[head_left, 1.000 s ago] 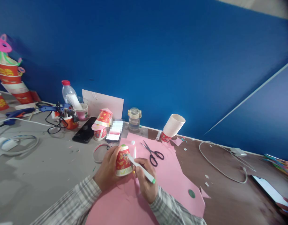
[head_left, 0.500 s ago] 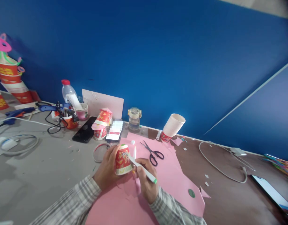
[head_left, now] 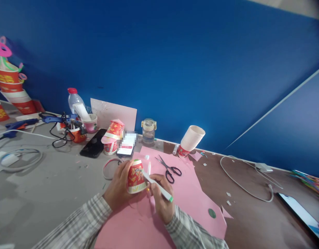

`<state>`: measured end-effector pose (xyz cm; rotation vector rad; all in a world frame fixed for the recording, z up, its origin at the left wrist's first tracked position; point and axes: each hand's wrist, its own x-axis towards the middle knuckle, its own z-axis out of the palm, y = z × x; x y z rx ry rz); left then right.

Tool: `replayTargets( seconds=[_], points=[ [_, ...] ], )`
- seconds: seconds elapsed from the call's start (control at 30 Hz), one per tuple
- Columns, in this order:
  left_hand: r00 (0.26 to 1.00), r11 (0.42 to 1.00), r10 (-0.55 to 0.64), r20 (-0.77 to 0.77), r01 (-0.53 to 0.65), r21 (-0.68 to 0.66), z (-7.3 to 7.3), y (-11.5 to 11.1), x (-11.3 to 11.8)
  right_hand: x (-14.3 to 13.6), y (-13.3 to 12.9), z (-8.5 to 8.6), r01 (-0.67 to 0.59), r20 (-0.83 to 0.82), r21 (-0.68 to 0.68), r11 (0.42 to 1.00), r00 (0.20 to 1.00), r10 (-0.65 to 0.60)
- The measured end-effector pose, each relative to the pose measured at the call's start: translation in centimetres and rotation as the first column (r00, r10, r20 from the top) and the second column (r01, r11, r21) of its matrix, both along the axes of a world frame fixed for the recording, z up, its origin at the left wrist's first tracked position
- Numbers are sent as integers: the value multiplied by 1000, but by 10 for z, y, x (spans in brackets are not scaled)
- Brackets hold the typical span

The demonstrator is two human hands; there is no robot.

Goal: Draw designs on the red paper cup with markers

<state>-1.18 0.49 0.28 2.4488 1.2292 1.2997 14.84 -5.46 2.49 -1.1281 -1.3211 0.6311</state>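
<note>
A red patterned paper cup (head_left: 135, 175), turned rim down and slightly tilted, is gripped from its left side by my left hand (head_left: 119, 185). Between the fingers of my right hand (head_left: 162, 197) is a white marker (head_left: 159, 188) with a green end; its other end points up and left at the cup's right side. Whether the tip touches the cup I cannot tell. Both hands are over a large pink paper sheet (head_left: 185, 204). Black-handled scissors (head_left: 169, 169) lie on the sheet, blades apart, to the right of the cup.
Behind the cup stand a decorated cup figure (head_left: 114, 133), a lit phone (head_left: 126, 144) and a small clear jar (head_left: 148, 131). A cup stack (head_left: 192, 138) leans at the back right. Glue guns (head_left: 21, 125) and cables lie left; a white cable (head_left: 249, 195) and another phone (head_left: 300, 214) lie right.
Both hands keep their hold on the cup and the marker. Any motion of the marker is too slight to make out; the surroundings look the same.
</note>
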Motion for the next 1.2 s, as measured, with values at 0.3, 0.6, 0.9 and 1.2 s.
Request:
replayTargets(
  seconds=[0.3,0.6,0.9,1.2],
  points=[
    [1000,1000,2,-4,-2,-4,1,0,0,-1,-1,3,2,7,2,1000,1000,-2],
    [1000,1000,6,13,-6,-10,0,0,0,-1,-2,2,-11,27,6,1000,1000,11],
    [1000,1000,-10,10,10,-11,-1,0,-1,-1,-2,0,-23,32,-2,1000,999,23],
    [1000,1000,-14,-2,14,-11,-2,0,-1,-1,-3,-1,-38,31,-8,999,999,38]
  ],
)
